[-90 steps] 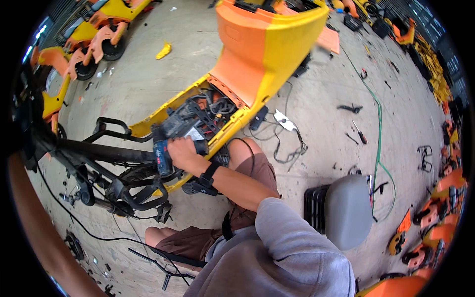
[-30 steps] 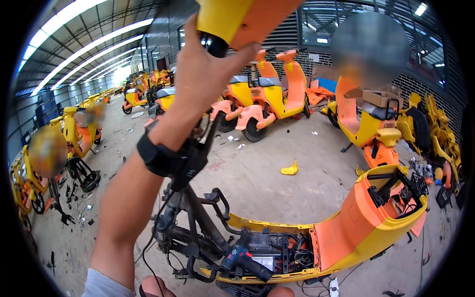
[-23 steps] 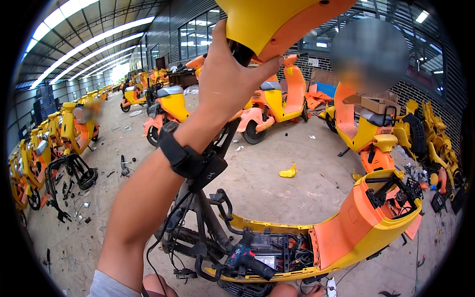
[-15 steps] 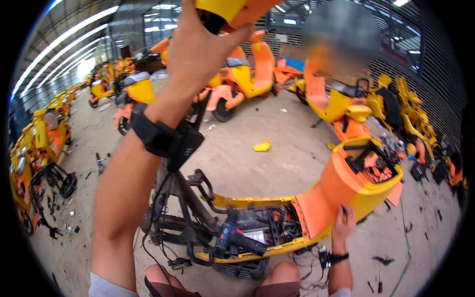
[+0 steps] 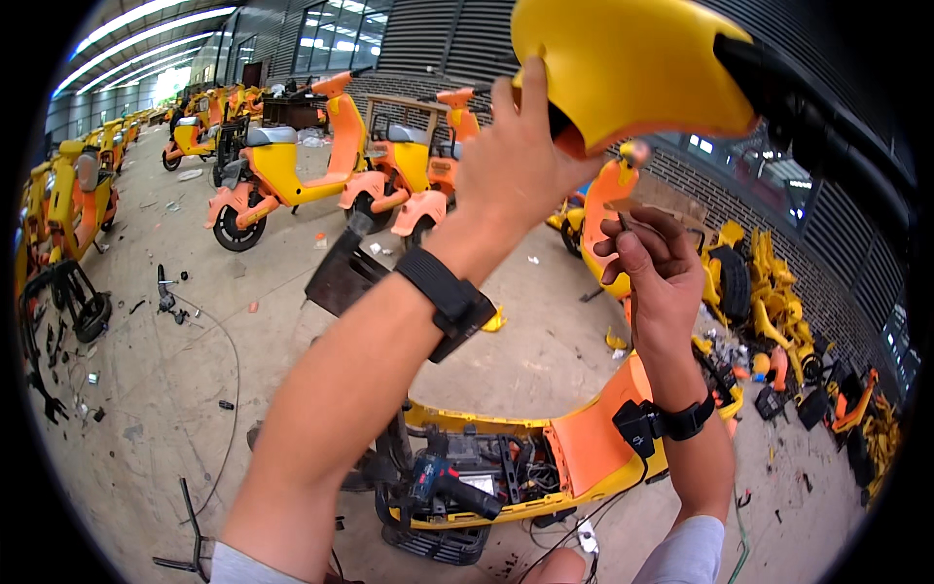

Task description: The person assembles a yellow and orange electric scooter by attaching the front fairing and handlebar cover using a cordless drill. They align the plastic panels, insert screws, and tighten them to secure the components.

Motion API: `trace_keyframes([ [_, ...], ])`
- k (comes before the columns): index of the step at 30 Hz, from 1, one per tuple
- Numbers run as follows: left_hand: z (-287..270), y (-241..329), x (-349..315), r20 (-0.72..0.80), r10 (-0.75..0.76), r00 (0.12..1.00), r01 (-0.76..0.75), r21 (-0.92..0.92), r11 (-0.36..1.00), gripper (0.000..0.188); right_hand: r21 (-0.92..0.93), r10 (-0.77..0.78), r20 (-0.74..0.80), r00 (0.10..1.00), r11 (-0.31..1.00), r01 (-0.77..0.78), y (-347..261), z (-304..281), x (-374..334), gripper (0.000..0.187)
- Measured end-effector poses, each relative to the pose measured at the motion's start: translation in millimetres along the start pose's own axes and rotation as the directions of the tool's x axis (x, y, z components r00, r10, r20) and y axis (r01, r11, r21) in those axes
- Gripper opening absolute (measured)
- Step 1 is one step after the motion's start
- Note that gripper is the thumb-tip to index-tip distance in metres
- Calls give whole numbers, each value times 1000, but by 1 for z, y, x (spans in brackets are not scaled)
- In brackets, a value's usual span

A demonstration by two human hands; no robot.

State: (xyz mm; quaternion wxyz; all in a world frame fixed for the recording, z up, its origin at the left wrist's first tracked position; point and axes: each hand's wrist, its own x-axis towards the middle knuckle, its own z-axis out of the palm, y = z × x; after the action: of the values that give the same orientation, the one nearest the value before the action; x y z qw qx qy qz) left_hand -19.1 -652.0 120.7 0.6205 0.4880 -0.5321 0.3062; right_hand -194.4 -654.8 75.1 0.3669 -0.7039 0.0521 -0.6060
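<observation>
My left hand grips the lower left edge of a large yellow scooter cover with an orange underside, its fingers on the yellow face. A black bar-like part reaches from the cover toward the upper right. Just below the cover, my right hand is raised with curled fingers, thumb and fingertips together; a small dark thing seems to be between them, too small to name. Beneath my arms is a partly stripped scooter body, its central bay open on wiring and black parts. A cordless drill lies across that bay.
Several yellow and orange scooters stand behind on the concrete floor. Stripped yellow panels are piled at the right. A cable and a black metal frame piece lie at the left, among scattered small parts.
My right hand has risen from the scooter body to below the cover. My left hand and the cover now appear farther right, and the whole view has shifted.
</observation>
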Motion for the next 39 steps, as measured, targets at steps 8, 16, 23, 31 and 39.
trace_keyframes([
  [8, -3, 1, -1, 52, -2, 999, 5, -50, 999, 99, -164, -160, -247, 956, 979, 121, -1, 23, 34, 19],
  [16, -6, 3, 0, 65, -11, 998, 11, -9, 1000, 100, -69, -169, -333, 928, 986, 154, 21, 32, 53, 20],
  [23, -1, 2, 1, 7, 62, 998, -62, 25, 998, 103, -54, -210, -331, 920, 978, 204, 21, 33, 58, 19],
  [31, 6, -5, 0, -31, 84, 996, -84, 4, 996, 101, -25, -124, -383, 915, 992, 124, 20, 38, 60, 21],
  [39, 0, 3, -1, 1, 19, 1000, -19, -53, 998, 93, 111, -77, -369, 926, 986, 126, 30, 33, 64, 27],
])
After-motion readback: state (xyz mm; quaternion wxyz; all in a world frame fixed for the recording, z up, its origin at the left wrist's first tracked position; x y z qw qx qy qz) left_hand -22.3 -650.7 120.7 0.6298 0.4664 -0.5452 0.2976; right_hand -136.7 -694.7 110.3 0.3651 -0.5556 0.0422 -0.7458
